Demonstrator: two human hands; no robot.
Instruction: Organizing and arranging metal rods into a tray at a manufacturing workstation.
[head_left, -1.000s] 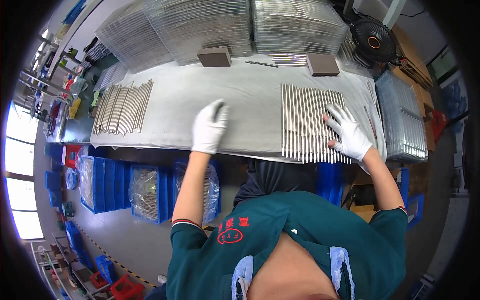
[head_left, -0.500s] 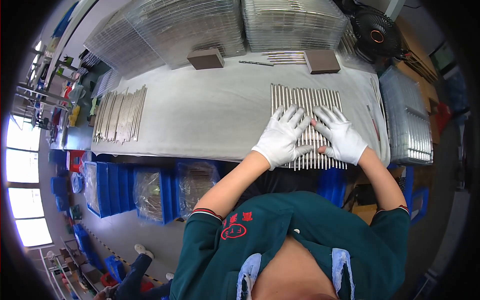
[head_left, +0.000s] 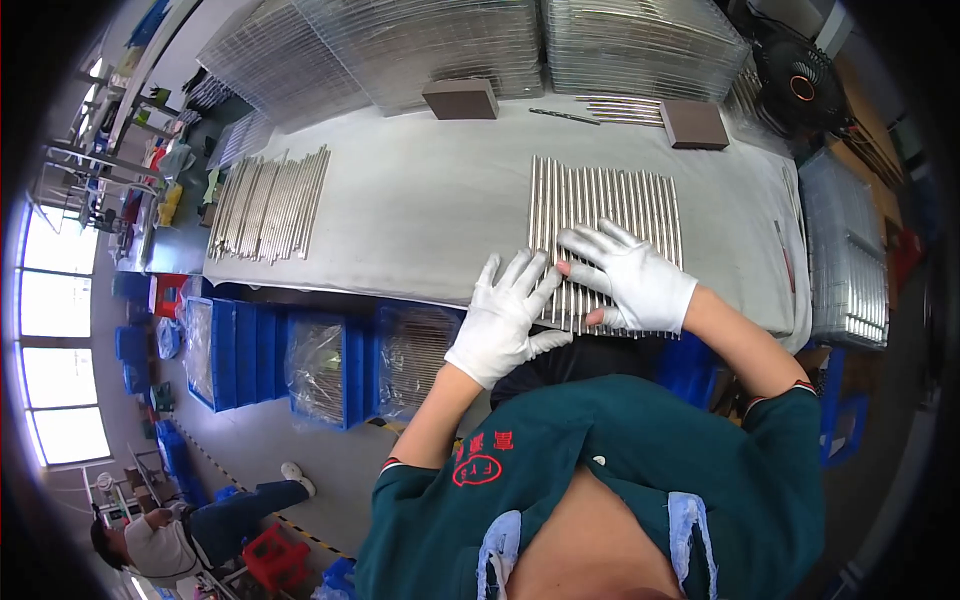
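Note:
A row of shiny metal rods (head_left: 606, 200) lies side by side on the grey cloth-covered table, their near ends at its front edge. My right hand (head_left: 635, 282), in a white glove with bare thumb and index tips, rests across the right and middle rods, fingers outstretched. At the near left corner of the row is my left hand (head_left: 508, 320), gloved in white with fingers spread. Its fingertips are at the leftmost rods, and its palm hangs over the table's front edge. Neither hand grips a rod.
A second batch of rods (head_left: 270, 205) lies at the table's left. Brown blocks (head_left: 460, 100) and a drill bit (head_left: 565, 116) are at the back, before stacked clear plastic trays (head_left: 640, 50). A black fan (head_left: 800, 85) stands back right. Blue bins (head_left: 240, 350) line the front left; a person (head_left: 170, 540) sits beyond.
My left hand has slid left and toward me, mostly off the rods. My right hand has shifted left across them. The view has turned slightly, showing more of the seated person.

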